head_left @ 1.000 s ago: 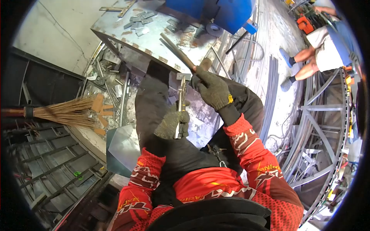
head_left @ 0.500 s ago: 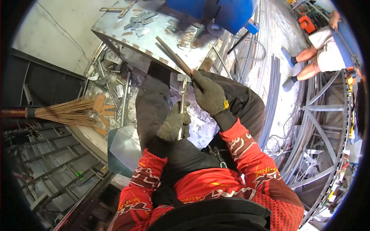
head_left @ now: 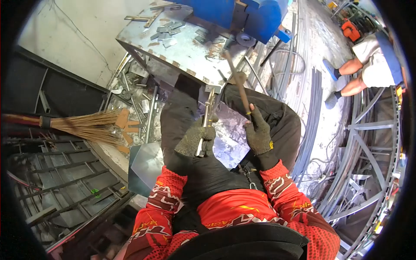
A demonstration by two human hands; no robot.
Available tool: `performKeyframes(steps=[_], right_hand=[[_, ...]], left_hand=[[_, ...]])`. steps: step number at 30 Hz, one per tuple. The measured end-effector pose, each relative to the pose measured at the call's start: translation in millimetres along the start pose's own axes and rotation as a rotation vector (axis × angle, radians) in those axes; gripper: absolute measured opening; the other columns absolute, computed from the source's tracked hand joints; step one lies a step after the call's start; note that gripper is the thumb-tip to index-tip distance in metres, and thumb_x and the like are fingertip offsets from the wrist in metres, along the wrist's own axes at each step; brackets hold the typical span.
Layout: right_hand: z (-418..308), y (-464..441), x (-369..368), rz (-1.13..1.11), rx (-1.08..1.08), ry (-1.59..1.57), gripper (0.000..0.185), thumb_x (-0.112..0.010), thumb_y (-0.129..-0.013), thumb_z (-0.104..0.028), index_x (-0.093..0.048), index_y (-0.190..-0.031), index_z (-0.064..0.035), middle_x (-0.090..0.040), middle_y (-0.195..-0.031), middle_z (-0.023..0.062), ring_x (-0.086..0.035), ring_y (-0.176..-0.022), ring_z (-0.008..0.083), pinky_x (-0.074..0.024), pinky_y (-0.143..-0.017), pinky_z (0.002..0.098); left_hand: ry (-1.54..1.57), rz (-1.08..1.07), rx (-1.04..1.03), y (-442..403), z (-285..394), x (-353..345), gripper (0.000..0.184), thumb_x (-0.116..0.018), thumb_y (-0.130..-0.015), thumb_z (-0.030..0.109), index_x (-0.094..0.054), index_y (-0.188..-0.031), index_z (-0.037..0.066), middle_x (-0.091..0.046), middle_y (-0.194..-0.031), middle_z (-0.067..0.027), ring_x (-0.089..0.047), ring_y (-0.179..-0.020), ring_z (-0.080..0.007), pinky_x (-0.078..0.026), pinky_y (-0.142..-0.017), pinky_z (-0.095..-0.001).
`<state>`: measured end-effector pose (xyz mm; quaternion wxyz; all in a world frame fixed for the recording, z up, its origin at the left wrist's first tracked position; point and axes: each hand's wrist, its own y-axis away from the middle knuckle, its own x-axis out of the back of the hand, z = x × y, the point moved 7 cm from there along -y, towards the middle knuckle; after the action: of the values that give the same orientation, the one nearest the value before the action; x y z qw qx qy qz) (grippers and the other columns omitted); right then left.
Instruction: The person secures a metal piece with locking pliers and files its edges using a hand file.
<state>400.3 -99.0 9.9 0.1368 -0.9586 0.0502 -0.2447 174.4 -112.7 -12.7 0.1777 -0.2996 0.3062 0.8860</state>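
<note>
My left hand (head_left: 196, 139), in a dark knit glove, is wrapped round a pair of silver locking pliers (head_left: 209, 106). Their jaws point away from me and hold a small grey metal plate (head_left: 212, 89) near the table's front edge. My right hand (head_left: 258, 135), gloved the same way, grips the near end of a long brown rod (head_left: 239, 84). The rod slants forward and left, and its far end is blurred, so I cannot make out its tip. It stands to the right of the pliers, apart from them.
A metal work table (head_left: 145, 45) bears several small metal plates (head_left: 170, 42) and a blue machine (head_left: 262, 19). To the left lie a straw broom (head_left: 82, 125) and metal scraps. Long steel bars (head_left: 310, 117) run along the right floor, near a standing person's legs (head_left: 355, 73).
My right hand has drawn back towards me and to the right, away from the pliers' jaws, bringing the rod along. My left hand keeps its hold on the pliers. The view has shifted slightly.
</note>
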Motion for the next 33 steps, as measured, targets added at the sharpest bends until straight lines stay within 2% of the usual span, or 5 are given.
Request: performKeyframes(steps=[15,18,20,21,33], right_hand=[[14.5,7.4,14.1,0.034,-0.235,-0.170,0.051,-0.061,-0.098,-0.005,-0.054,-0.148,-0.0006,-0.067,-0.135,0.0246,-0.068,-0.125,0.0347,-0.0515,-0.103,0.0388],[20.5,7.6,16.5,0.120,-0.087,-0.107,0.050,-0.061,-0.098,-0.005,-0.055,-0.148,-0.0010,-0.068,-0.133,0.0242,-0.068,-0.123,0.0354,-0.0521,-0.102,0.0399],[22.7,8.9,16.4,0.100,-0.155,-0.124,0.050,-0.061,-0.098,-0.006,-0.055,-0.147,-0.0007,-0.068,-0.132,0.0241,-0.068,-0.123,0.0353,-0.0521,-0.102,0.0399],[26.4,9.8,16.5,0.086,-0.220,-0.143,0.050,-0.061,-0.098,-0.006,-0.055,-0.147,-0.0005,-0.069,-0.131,0.0239,-0.068,-0.122,0.0352,-0.0521,-0.102,0.0399],[19.1,6.7,-3.8,-0.091,-0.185,-0.123,0.049,-0.064,-0.096,-0.006,-0.056,-0.144,0.0031,-0.067,-0.134,0.0266,-0.067,-0.126,0.0368,-0.0517,-0.104,0.0388]], left_hand=[[0.357,-0.396,0.084,14.9,16.9,-60.2,0.089,-0.071,-0.083,0.020,-0.029,-0.158,-0.003,-0.055,-0.078,-0.0116,-0.058,-0.057,-0.0249,-0.048,-0.044,-0.0415],[0.068,-0.186,0.017,8.3,28.0,-53.9,0.075,-0.070,-0.084,0.018,-0.041,-0.151,0.000,-0.056,-0.079,-0.0105,-0.055,-0.055,-0.0237,-0.048,-0.045,-0.0416],[-0.934,0.291,-0.123,8.4,62.5,-43.0,0.060,-0.070,-0.085,0.015,-0.051,-0.141,0.002,-0.063,-0.088,-0.0106,-0.060,-0.063,-0.0273,-0.055,-0.058,-0.0426],[-1.232,0.295,-0.576,-3.9,61.0,-9.9,0.057,-0.071,-0.082,0.013,-0.055,-0.136,0.002,-0.068,-0.100,-0.0138,-0.065,-0.079,-0.0317,-0.058,-0.077,-0.0422],[-1.607,0.078,-0.304,-11.6,118.8,8.0,0.053,-0.069,-0.072,0.019,-0.067,-0.124,0.009,-0.072,-0.111,-0.0228,-0.067,-0.106,-0.0447,-0.056,-0.091,-0.0486]])
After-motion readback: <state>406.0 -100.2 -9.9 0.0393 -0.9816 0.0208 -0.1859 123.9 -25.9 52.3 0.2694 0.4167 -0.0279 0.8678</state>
